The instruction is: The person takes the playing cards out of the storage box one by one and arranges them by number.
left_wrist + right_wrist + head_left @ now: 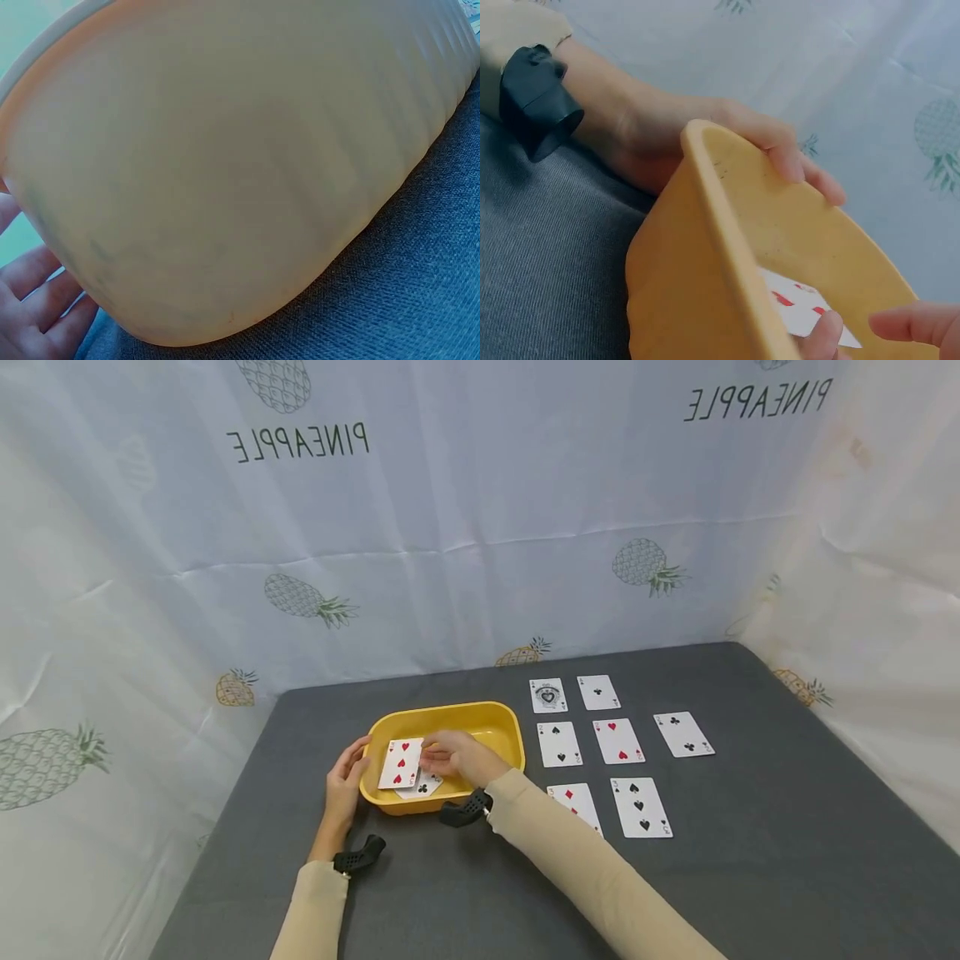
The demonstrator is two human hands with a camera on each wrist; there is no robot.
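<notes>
A yellow plastic tub (450, 708) stands on the grey table (750, 877). My left hand (345, 777) grips the tub's left rim, thumb at the edge and fingers along the outer wall. In the right wrist view the left hand (705, 127) wraps over the tub (697, 262). The left wrist view is filled by the tub (225, 165), with the left fingers (37, 300) in the corner. My right hand (450, 756) reaches into the tub and pinches a red hearts card (401, 762), tilted up. The right hand (866, 330) is seen holding that card (795, 304). A clubs card (422, 787) lies beneath it.
Several playing cards lie face up in rows right of the tub, from a spade ace (548, 695) to a three of spades (641, 807). A diamonds card (573, 802) is partly under my right sleeve. Pineapple-print cloth (480, 527) walls in the table at the back and sides.
</notes>
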